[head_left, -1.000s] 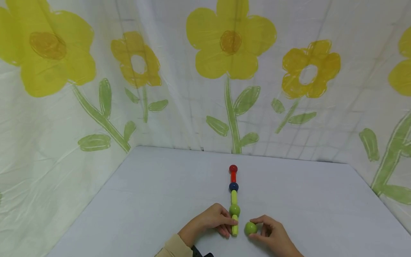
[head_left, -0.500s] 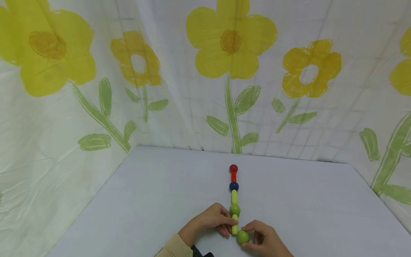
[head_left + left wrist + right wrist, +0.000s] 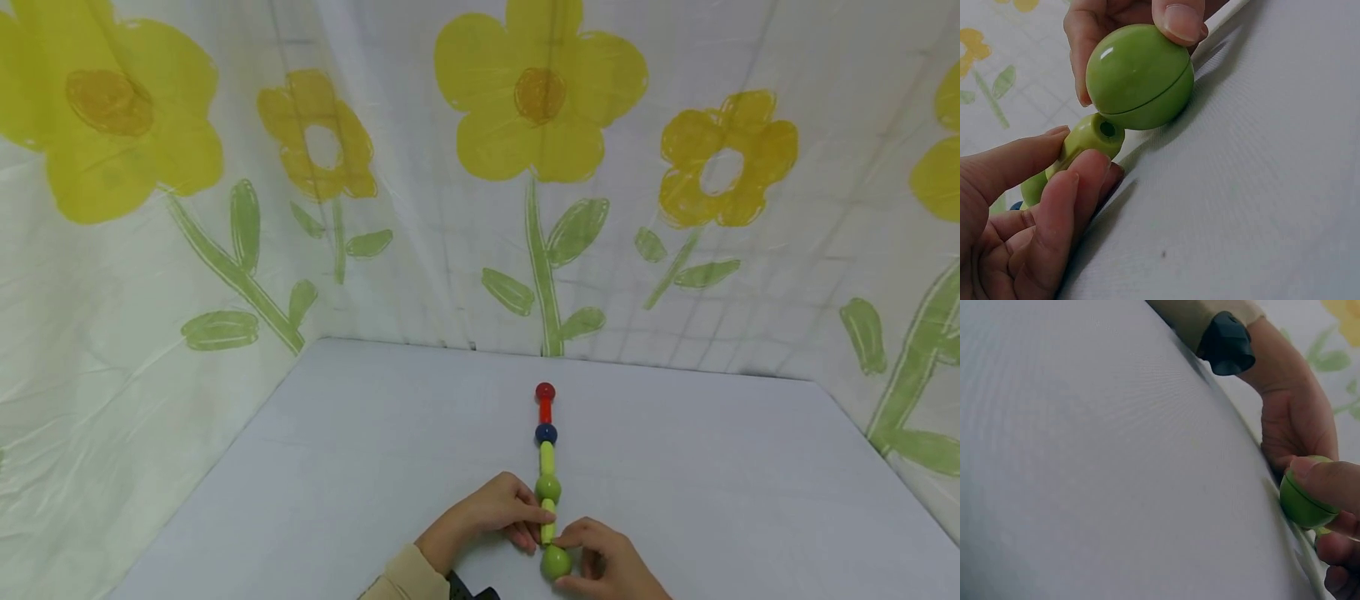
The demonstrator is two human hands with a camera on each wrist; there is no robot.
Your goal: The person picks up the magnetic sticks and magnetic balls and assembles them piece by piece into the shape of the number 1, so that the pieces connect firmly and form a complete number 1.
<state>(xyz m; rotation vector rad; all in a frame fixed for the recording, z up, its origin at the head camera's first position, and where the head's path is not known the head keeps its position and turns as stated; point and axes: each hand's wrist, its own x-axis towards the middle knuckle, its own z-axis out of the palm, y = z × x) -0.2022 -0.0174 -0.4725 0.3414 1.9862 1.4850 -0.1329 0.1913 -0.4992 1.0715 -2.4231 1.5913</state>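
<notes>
A line of toy pieces lies on the table: a red ball, a red stick, a blue ball, a yellow-green stick and a green ball. Nearest me is a second yellow-green stick, pinched by my left hand; its end face shows a dark round spot. My right hand holds another green ball between thumb and fingers. In the left wrist view this ball meets the edge of the stick's end, off to one side of the spot.
The white table spreads around the line of pieces. Behind it and to the sides hangs a white curtain printed with yellow flowers. A black device sits on the left wrist by the beige sleeve.
My right hand has carried the green ball left and toward me, from beside the near stick to its near end. My left hand stays in place on the stick.
</notes>
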